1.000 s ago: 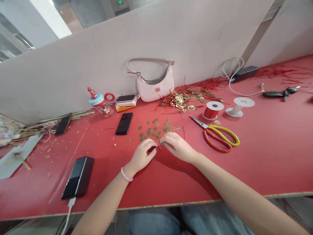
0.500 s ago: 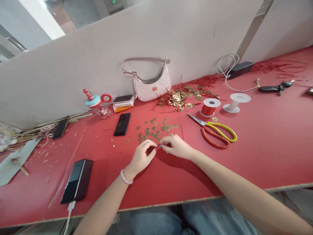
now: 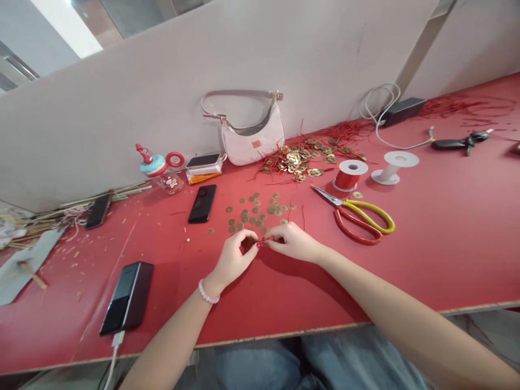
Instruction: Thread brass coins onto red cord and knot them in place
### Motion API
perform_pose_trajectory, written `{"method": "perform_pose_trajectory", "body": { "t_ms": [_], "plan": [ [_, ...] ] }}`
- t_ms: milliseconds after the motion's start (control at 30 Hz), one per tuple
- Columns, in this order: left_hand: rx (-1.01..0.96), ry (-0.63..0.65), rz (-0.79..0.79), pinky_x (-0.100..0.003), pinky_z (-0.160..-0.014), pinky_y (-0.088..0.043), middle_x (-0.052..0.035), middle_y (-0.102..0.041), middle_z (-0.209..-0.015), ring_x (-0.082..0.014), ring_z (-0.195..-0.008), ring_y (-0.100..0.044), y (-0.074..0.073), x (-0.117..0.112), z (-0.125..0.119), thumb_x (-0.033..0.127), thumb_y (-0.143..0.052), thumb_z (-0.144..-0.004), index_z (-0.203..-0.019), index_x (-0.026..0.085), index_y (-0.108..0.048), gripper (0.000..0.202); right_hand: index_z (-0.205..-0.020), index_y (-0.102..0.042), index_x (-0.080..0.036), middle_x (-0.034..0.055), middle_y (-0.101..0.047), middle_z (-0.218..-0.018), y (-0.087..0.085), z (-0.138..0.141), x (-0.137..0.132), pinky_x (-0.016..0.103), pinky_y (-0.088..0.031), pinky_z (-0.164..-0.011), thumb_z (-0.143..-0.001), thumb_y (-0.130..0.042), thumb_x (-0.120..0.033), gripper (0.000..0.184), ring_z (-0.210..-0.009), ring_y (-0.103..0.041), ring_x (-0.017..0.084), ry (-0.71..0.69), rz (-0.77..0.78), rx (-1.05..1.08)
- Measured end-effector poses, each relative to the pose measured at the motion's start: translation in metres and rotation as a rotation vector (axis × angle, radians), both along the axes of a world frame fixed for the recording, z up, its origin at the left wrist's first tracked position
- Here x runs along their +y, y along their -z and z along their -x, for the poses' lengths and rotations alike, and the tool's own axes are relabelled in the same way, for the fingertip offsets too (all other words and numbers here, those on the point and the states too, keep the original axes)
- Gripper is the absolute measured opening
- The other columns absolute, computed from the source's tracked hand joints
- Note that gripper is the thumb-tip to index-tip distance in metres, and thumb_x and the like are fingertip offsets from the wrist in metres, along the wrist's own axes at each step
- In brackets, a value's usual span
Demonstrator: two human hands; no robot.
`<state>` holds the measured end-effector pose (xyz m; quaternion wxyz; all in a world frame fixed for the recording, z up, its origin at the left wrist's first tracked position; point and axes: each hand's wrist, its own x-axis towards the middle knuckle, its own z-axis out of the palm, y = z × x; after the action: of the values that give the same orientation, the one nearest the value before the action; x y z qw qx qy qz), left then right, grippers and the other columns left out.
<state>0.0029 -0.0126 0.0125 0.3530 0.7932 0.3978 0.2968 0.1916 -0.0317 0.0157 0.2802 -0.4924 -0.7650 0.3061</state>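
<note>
My left hand (image 3: 234, 257), with a pink bead bracelet (image 3: 208, 292) at its wrist, is closed in a pinch over the red table. Its thumb and index finger hold a thin red cord (image 3: 261, 243). Close against it, my right hand (image 3: 293, 242) pinches the same cord; the fingertips almost meet and hide most of it. A thin red strand shows just above the right hand. Beyond the hands lie several loose brass coins (image 3: 245, 219) with holes in the middle. Farther back is a heap of coins tied with red cord (image 3: 294, 158).
Scissors (image 3: 341, 204) lie to the right, near a red cord spool (image 3: 348, 177) and a bare white spool (image 3: 389, 172). A handbag (image 3: 254, 143) leans on the partition. Leftward are a phone (image 3: 202, 204), a cup (image 3: 162, 176) and a power bank (image 3: 128, 298) with a cable.
Both hands stay in nearly the same place, fingertips slightly shifted around the cord. A red strand now shows above my right hand. The whole view has moved slightly.
</note>
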Motion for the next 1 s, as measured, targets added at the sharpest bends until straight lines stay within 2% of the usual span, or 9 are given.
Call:
{"method": "perform_pose_trajectory", "body": {
  "t_ms": [167, 433, 700, 900, 1000],
  "plan": [
    [0.04, 0.008, -0.032, -0.023, -0.063, -0.045, -0.0012, -0.06, -0.075, -0.0117, -0.068, -0.055, -0.0033, -0.0019, -0.0005, 0.017, -0.053, -0.079, -0.082, 0.017, -0.055, 0.004, -0.078, -0.065, -0.018, -0.0011, -0.058, -0.06, 0.0017, -0.0002, 0.0, 0.019, -0.034, -0.056, -0.079, -0.044, -0.014, 0.022, -0.05, -0.043, 0.007, -0.03, -0.038, 0.006],
    [0.027, 0.038, -0.014, -0.022, -0.065, -0.047, -0.0022, -0.062, -0.08, -0.0115, -0.07, -0.057, -0.0037, -0.0032, -0.0012, 0.016, -0.053, -0.079, -0.087, 0.017, -0.057, 0.009, -0.077, -0.066, -0.018, -0.0042, -0.051, -0.053, 0.0044, -0.0005, -0.0003, 0.018, -0.029, -0.052, -0.075, -0.047, -0.013, 0.019, -0.047, -0.036, 0.005, -0.007, -0.049, -0.059],
    [0.06, 0.065, -0.068, -0.024, -0.064, -0.047, -0.0033, -0.063, -0.08, -0.0131, -0.07, -0.056, -0.0064, -0.0025, -0.0015, 0.017, -0.052, -0.081, -0.087, 0.018, -0.06, 0.01, -0.066, -0.061, -0.018, -0.0036, -0.051, -0.052, 0.0024, -0.0008, -0.0016, 0.02, -0.028, -0.052, -0.075, -0.051, -0.018, 0.014, -0.046, -0.035, 0.006, 0.011, -0.083, -0.099],
    [0.05, 0.052, -0.081, -0.025, -0.065, -0.046, -0.0025, -0.061, -0.078, -0.0127, -0.069, -0.055, -0.0073, -0.0019, -0.0015, 0.018, -0.052, -0.081, -0.083, 0.018, -0.06, 0.007, -0.071, -0.061, -0.019, -0.0021, -0.055, -0.057, -0.0014, -0.0012, -0.0031, 0.02, -0.032, -0.055, -0.076, -0.046, -0.012, 0.017, -0.05, -0.041, 0.007, -0.012, -0.114, -0.119],
    [0.028, 0.036, -0.086, -0.025, -0.066, -0.047, -0.0026, -0.061, -0.079, -0.0128, -0.07, -0.056, -0.0067, -0.0011, -0.0008, 0.017, -0.052, -0.081, -0.083, 0.018, -0.06, 0.008, -0.074, -0.062, -0.017, 0.0022, -0.059, -0.07, -0.0039, -0.0024, -0.0023, 0.022, -0.038, -0.061, -0.078, -0.044, -0.011, 0.02, -0.063, -0.05, 0.011, -0.056, -0.179, -0.05]
  ]
}}
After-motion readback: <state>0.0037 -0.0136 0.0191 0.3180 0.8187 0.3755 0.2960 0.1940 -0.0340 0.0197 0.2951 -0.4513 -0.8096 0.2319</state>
